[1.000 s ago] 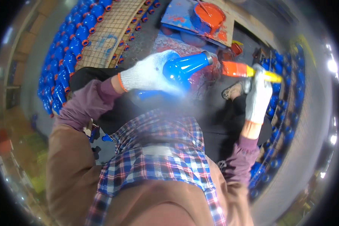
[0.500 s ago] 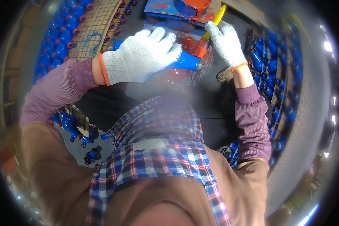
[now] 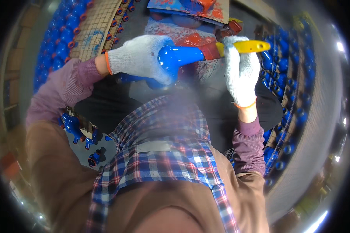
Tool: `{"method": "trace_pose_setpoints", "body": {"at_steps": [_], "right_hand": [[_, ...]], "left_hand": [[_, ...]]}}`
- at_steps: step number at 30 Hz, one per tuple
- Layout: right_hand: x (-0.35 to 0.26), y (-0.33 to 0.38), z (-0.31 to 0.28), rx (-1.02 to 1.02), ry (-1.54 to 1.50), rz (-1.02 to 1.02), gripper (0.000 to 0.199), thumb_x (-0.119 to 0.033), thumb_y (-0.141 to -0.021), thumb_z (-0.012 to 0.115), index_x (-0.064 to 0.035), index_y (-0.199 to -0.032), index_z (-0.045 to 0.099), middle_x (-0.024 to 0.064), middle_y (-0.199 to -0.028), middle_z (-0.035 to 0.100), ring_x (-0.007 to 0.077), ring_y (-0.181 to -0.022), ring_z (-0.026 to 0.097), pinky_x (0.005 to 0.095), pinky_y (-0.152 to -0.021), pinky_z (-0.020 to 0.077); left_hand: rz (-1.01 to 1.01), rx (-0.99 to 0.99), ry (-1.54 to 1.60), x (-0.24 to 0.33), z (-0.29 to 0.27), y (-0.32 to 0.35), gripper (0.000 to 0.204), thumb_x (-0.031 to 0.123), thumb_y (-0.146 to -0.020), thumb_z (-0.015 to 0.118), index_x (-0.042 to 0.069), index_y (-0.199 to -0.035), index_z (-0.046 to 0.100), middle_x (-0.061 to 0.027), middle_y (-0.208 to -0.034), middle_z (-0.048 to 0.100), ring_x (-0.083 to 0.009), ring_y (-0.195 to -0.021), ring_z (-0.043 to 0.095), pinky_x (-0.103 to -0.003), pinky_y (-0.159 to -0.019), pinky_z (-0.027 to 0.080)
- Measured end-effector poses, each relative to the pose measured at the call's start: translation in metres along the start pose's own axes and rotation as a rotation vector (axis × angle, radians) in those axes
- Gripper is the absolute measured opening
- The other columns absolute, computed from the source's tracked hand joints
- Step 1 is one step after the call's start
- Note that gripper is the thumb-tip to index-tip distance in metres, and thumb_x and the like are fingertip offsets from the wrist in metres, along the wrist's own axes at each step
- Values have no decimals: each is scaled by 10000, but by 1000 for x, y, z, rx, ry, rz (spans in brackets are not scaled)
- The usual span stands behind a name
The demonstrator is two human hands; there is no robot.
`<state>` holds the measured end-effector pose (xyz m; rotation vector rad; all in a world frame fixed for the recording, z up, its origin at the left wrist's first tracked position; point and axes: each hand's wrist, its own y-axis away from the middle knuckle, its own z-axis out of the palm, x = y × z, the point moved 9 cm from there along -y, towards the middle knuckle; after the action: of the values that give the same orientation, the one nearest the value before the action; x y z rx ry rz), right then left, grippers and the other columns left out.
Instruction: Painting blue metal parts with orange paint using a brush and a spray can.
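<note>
My left hand point(image 3: 142, 58), in a white knit glove with an orange cuff, is wrapped round a glossy blue pipe fitting point(image 3: 186, 55). The fitting's tapered end points right, and my palm and fingers cover much of its body. My right hand point(image 3: 243, 73), gloved the same way, grips a paintbrush point(image 3: 252, 46) by its yellow handle. The brush lies almost level, its red-coated bristles touching the right end of the fitting. How much red paint is on that end is hidden behind the bristles.
Ahead stands a paint-smeared board point(image 3: 217, 12) with a red-coated block or container point(image 3: 200, 5) on it. Wire-mesh racks hold rows of blue fittings at left point(image 3: 68, 35) and right point(image 3: 282, 62). More blue fittings point(image 3: 72, 125) lie at lower left.
The fitting has been turned in my left hand, and more of its blue body shows. My right hand has come slightly lower and rightward, swinging the brush from steeply tilted to nearly level.
</note>
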<state>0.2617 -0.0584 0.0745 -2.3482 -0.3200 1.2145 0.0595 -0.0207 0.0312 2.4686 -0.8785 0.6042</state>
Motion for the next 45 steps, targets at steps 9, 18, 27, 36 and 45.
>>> {"method": "trace_pose_setpoints", "body": {"at_steps": [9,18,27,36,45], "right_hand": [[32,32,-9,53,-491,335,200,69,-883,570,-10,-1062,613,66,-1030,606,153,-997,599,274,-904,469],[64,35,-7,173,-576,334,235,-103,-955,601,-25,-1177,585,52,-1002,609,84,-739,555,224,-667,463],[99,33,58,325,-1301,429,317,-51,-942,630,5,-1242,545,99,-1166,583,177,-971,614,283,-881,518],[80,21,-17,331,-678,392,264,6,-913,616,46,-1173,592,108,-977,641,164,-761,642,272,-724,535],[5,-40,-25,-29,-378,137,254,-21,-896,682,1,-1144,630,74,-1046,678,140,-952,646,267,-861,521]], "left_hand": [[-145,-37,1295,-21,63,21,364,216,-935,603,-2,-1226,605,-99,-1130,672,-194,-1018,652,-327,-899,531],[173,-223,2534,34,100,6,737,591,-936,510,30,-1405,419,-208,-1160,587,-308,-782,619,-393,-581,545],[546,-734,2586,64,101,2,733,488,-895,594,14,-1418,395,-175,-1162,575,-245,-832,567,-337,-633,475],[101,49,1858,-7,64,3,657,333,-863,670,3,-1388,453,-134,-1222,596,-206,-1038,575,-338,-870,475],[115,77,757,-13,16,9,667,227,-756,831,-11,-1308,543,-98,-1145,657,-156,-1052,615,-317,-929,505]]}}
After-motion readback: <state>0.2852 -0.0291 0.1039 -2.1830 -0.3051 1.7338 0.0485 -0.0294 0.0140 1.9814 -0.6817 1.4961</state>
